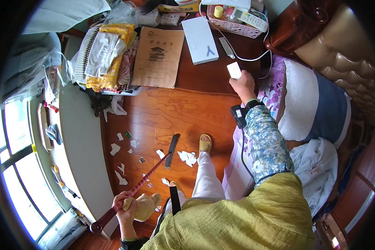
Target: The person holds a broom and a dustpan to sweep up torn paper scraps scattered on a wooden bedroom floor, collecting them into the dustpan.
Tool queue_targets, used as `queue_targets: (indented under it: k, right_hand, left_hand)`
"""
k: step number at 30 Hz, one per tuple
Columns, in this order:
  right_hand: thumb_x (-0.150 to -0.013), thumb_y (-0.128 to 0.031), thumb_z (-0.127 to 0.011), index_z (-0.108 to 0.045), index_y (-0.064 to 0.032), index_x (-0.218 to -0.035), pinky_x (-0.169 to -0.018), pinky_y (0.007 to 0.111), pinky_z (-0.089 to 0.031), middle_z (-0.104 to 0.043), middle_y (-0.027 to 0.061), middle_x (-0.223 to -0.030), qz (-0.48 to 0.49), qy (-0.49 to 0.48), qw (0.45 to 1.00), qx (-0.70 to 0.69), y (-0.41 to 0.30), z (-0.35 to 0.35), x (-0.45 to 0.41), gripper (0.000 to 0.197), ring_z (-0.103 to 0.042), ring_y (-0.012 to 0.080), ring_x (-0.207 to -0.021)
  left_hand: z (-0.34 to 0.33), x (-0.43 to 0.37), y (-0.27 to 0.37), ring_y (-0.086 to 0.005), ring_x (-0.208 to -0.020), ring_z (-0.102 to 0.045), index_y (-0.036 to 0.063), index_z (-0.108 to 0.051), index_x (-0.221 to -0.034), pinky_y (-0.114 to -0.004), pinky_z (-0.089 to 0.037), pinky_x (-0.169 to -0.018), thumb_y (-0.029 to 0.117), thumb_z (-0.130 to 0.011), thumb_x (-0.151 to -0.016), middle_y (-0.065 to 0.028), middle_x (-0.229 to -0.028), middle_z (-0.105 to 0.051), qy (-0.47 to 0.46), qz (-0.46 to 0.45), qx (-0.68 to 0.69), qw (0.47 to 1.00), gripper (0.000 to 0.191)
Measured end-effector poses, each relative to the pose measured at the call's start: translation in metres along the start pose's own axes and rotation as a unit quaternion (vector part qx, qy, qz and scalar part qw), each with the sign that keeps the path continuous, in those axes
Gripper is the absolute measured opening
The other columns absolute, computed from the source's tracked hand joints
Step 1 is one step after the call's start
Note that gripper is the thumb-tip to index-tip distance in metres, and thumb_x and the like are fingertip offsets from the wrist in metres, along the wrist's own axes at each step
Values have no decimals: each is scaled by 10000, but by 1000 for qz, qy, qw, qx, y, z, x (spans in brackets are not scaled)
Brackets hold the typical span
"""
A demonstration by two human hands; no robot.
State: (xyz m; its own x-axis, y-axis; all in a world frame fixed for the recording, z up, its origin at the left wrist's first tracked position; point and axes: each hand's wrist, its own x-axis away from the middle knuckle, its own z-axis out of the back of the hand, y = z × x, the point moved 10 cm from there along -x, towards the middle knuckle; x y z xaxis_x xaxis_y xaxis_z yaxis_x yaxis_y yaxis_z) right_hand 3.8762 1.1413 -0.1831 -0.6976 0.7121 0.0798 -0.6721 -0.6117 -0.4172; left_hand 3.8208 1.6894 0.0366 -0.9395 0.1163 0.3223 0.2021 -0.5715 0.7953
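Observation:
My left hand (pixel 125 208) grips the red handle of a broom (pixel 153 170) together with a tan cloth (pixel 143 207). The broom's dark bristles (pixel 172 151) rest near torn paper pieces (pixel 187 158) on the wooden floor. Over the near right part of a dark red wooden desk, my right hand (pixel 244 85) holds a small white box-like item (pixel 234 70). Just beyond it on the desktop lie a small tube (pixel 227 47) and a white box (pixel 200 40) with a blue mark. A white cable (pixel 250 59) runs beside them.
A brown paper booklet (pixel 158 57) and folded cloths (pixel 104 56) occupy the desk's left. A basket (pixel 237 28) holds a remote control (pixel 249 19) at the back. More paper scraps (pixel 115 149) lie by the white cabinet (pixel 81 140). At right is a bed with a pillow (pixel 312 103).

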Motion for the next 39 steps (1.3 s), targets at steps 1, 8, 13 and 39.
queue_targets:
  k: [1, 8, 13, 39]
  right_hand:
    - [-573, -245, -581, -487, 3, -800, -696, 393, -423, -522, 190, -820, -41, -18, 998, -45, 8, -1, 4, 348, -508, 332, -795]
    - [-576, -152, -651, -510, -5, -797, -513, 258, -440, -574, 69, -697, -116, -37, 901, -416, 50, 11, 63, 301, -546, 127, -582]
    - [-637, -45, -620, -473, -1, -893, -473, 215, -434, -547, 40, -697, -137, -17, 824, -550, 39, 82, 114, 298, -527, 95, -560]
    - [-682, -40, -447, -324, 12, -1138, -692, 304, -444, -493, 157, -1010, -8, 190, 677, -711, -36, 309, 453, 475, -535, 235, -829]
  left_hand:
    - [-3, -2, 0, -151, -787, -467, 48, -452, -816, -273, -410, -680, -67, -558, -579, -110, -871, -505, -4, 11, 12, 1000, 284]
    - [-22, -18, 23, -159, -789, -472, 45, -448, -812, -297, -386, -743, -47, -559, -590, -113, -874, -506, -58, -28, 22, 998, 265]
    - [-35, -25, 38, -169, -784, -477, 42, -446, -810, -305, -383, -746, -42, -559, -593, -112, -864, -507, -97, -99, -14, 990, 259]
    - [69, -13, 7, -155, -699, -471, 24, -449, -756, -267, -391, -681, -56, -561, -583, -71, -745, -493, -196, -267, 130, 935, 221]
